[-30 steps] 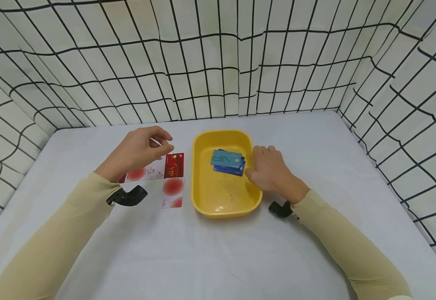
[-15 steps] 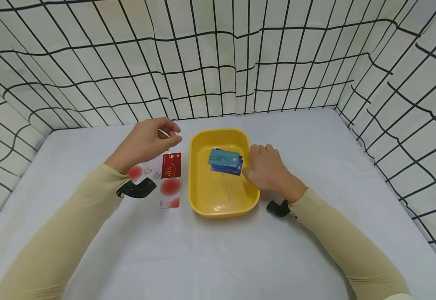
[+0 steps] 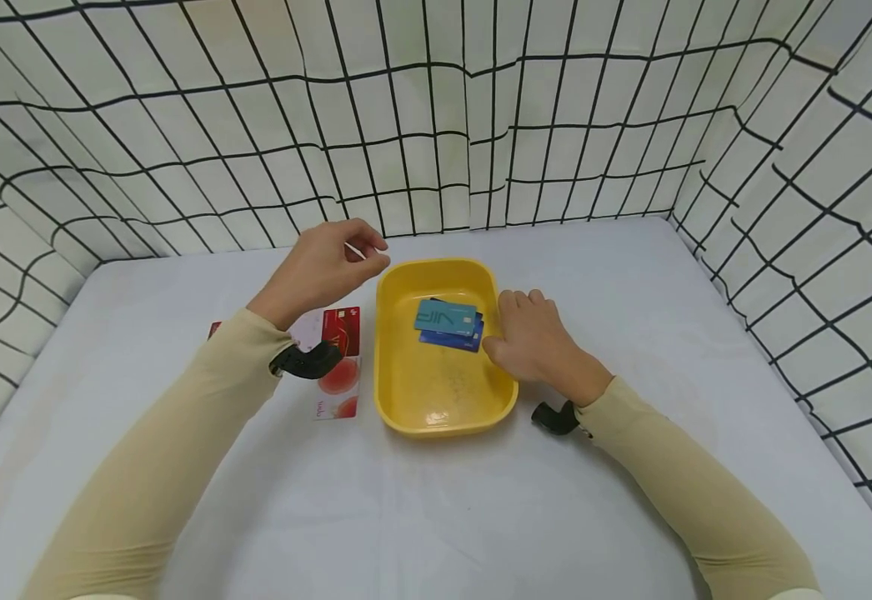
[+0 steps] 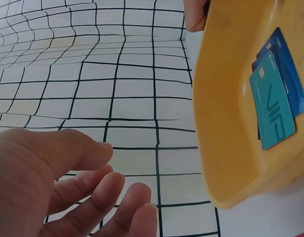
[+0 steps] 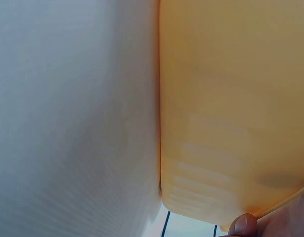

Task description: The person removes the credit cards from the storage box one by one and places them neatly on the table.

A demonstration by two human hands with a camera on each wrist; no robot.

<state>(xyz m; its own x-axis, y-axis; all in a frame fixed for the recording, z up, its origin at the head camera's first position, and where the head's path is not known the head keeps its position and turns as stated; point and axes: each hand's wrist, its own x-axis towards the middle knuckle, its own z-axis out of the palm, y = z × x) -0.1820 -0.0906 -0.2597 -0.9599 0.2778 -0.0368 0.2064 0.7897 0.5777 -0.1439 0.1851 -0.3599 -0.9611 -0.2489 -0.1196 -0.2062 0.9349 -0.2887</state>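
Note:
A yellow plastic tray lies on the white table, its outer side wall filling much of the right wrist view. In it a teal VIP card overlaps a blue card, with a dark edge showing underneath. My right hand grips the tray's right rim, thumb over the inside. My left hand hovers by the tray's far left corner, fingers loosely bent and holding nothing, as the left wrist view also shows. Left of the tray lie a red VIP card and a card with red circles.
A pale card with a red piece shows partly from under my left forearm. White walls with a black grid enclose the table's back and sides. Black straps sit at both wrists.
My left hand has moved right and away from me, off the cards to the tray's far left corner. The right hand keeps its grip; the tray and cards stay put.

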